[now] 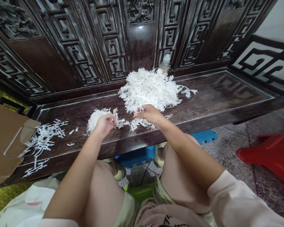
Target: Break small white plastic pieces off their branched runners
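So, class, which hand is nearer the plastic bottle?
Right hand, in front of the bottle and slightly left. Left hand is farther left, also in front.

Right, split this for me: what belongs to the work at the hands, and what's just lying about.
Work: left hand, right hand, big heap of fluffy white branching sprigs, smaller white clump.
Lying about: clear plastic bottle with white cap, brown cardboard sheet, red plastic stool.

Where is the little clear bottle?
In the head view, the clear plastic bottle stands at the back of the wooden bench, behind the right part of the white fluffy pile, against the carved panel.
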Motion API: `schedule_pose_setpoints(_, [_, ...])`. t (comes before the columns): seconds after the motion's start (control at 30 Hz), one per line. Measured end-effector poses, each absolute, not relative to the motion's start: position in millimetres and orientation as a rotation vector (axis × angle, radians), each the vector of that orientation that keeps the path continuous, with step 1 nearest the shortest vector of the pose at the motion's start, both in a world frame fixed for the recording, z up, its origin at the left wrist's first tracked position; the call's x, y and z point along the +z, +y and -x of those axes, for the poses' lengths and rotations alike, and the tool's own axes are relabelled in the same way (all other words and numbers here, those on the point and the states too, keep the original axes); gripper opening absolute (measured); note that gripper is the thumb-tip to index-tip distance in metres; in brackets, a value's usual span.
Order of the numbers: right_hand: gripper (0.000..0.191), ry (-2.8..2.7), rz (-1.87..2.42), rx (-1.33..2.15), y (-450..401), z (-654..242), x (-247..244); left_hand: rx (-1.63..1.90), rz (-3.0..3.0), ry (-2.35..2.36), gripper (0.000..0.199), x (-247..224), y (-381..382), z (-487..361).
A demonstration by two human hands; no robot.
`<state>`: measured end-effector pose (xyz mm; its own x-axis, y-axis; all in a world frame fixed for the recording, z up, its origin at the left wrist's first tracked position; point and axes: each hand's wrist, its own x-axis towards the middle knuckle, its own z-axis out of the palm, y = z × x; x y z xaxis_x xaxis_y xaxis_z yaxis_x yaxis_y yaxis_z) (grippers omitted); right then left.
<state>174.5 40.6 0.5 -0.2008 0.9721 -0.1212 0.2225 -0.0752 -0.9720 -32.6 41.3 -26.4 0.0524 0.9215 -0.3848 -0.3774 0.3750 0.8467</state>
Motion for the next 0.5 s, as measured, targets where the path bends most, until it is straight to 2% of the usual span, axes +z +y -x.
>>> schedule_pose_setpoints(0.2, [0.015,-1.595,1.36,1.432,40,-165,-4,0.977,-0.563,0.928,0.008,-16,23,-26])
schedule_pose_setpoints(0.5, [0.017,-1.752,1.354,1.516,38,-165,-9,1.0,-0.983,1.062,0.02,-22,19,-15])
